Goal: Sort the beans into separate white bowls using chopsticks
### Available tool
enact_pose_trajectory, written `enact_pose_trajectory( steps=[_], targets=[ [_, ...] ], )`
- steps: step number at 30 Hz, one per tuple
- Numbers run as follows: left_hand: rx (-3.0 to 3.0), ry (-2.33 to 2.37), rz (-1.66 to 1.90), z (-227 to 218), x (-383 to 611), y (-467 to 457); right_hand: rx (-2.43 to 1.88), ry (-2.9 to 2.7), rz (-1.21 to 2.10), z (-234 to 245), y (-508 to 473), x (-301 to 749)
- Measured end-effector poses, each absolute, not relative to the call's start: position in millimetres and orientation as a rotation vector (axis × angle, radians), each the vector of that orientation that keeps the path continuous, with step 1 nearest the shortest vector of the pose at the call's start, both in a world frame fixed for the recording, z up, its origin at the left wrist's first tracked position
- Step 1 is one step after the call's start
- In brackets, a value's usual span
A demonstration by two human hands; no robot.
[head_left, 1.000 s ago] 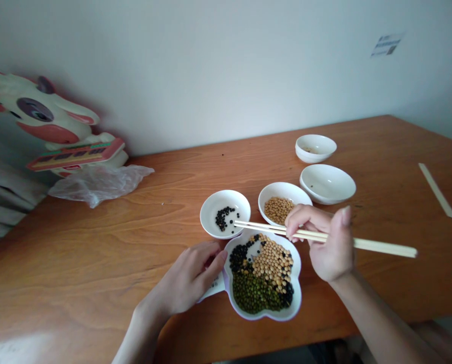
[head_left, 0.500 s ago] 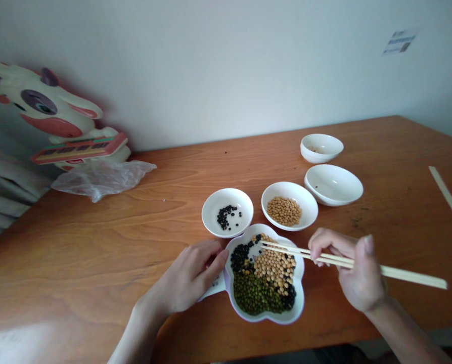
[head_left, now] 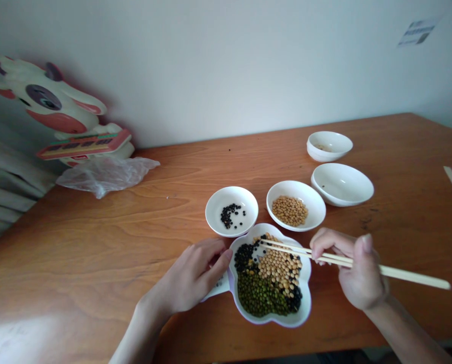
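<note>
My right hand (head_left: 357,268) is closed round a pair of pale chopsticks (head_left: 411,277), whose tips reach left into a white, flower-shaped dish (head_left: 305,298). The tips are slightly apart, by black beans (head_left: 244,257) near the dish's far left lobe. Pale yellow soybeans (head_left: 277,267) fill the dish's middle and right, with green mung beans (head_left: 262,296) along the near side. At the dish's left edge, my left hand (head_left: 193,275) holds it by the rim and the handle (head_left: 220,287), thumb on the rim; its other fingers are curled and partly hidden.
Behind the dish stand a bowl with black beans (head_left: 211,215) and a bowl with soybeans (head_left: 317,215). Two more white bowls, one nearly empty (head_left: 347,182) and one farther back (head_left: 334,146), are on the right. A cow toy (head_left: 70,111) and plastic bag (head_left: 108,174) lie left.
The view has shifted slightly, so dish and bowls appear farther right. The chopstick tips have spread a little and sit slightly farther left over the dish. Both hands keep their grips.
</note>
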State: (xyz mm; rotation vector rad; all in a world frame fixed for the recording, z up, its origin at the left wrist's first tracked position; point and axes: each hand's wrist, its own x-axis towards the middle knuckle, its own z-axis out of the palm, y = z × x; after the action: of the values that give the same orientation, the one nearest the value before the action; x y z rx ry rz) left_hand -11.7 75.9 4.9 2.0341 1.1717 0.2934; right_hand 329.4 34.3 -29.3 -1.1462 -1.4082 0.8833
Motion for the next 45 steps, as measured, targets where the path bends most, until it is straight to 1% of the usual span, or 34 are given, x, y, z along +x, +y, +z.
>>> enact_pose_trajectory(
  steps=[5, 11, 19, 23, 31, 36, 45],
  targets=[
    [2.01, 1.172, 0.275, 6, -11, 77, -1.094, -1.388, 0.829, -20, 35, 327],
    [2.005, 1.177, 0.277, 6, -11, 76, -1.03, -1.265, 0.8, 7, 48, 318],
    [2.014, 1.161, 0.292, 5, -12, 77, -0.942, -1.176, 0.875, 25, 75, 269],
    [2.006, 1.143, 0.303, 4, -12, 77, -0.934, -1.207, 0.891, 25, 76, 262],
    [2.01, 1.159, 0.298, 5, -11, 76, -0.966, -1.267, 0.805, 20, 55, 313],
    [2.02, 1.171, 0.291, 5, -11, 77, -1.061, -1.358, 0.803, 4, 45, 320],
    [2.004, 1.157, 0.316, 4, -11, 76, -1.101, -1.465, 0.847, -19, 45, 317]
  ],
)
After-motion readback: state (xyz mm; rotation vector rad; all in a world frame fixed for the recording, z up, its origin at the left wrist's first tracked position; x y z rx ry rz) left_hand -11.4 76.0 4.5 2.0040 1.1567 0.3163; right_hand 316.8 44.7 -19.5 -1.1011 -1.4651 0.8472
